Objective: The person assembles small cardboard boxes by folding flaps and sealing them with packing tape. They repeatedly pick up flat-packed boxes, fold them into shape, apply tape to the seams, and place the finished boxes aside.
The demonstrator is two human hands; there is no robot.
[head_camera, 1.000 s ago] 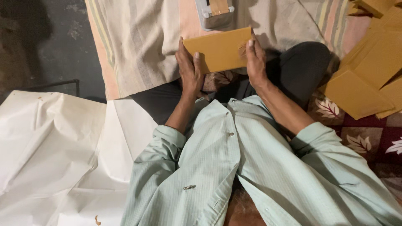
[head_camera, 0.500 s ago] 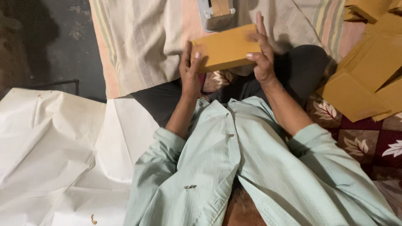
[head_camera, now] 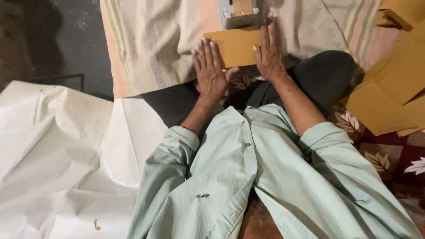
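I am watching both hands lying flat, fingers straight and held together, pressing down on a brown paper envelope (head_camera: 237, 46) that is resting on the striped cloth (head_camera: 155, 48), near that cloth's near edge and just in front of the person's crossed legs. The left hand (head_camera: 211, 71) is covering the envelope's left end with its palm down, gripping nothing; the right hand (head_camera: 269, 53) is lying over the envelope's right end, also open and flat, its fingertips reaching up to the grey metal stapling device (head_camera: 237, 11) that is sitting at the envelope's far edge, touching or just overlapping it. A brown strip is sitting on top of that device. Off the cloth's right edge, a loose pile of brown envelopes (head_camera: 389, 93) is lying on a dark red floral mat (head_camera: 398, 159), well apart from the hands. To the left of the person's pale green shirt sleeve, crumpled white paper sheets (head_camera: 57, 155) are spreading over the dark floor (head_camera: 66, 40).
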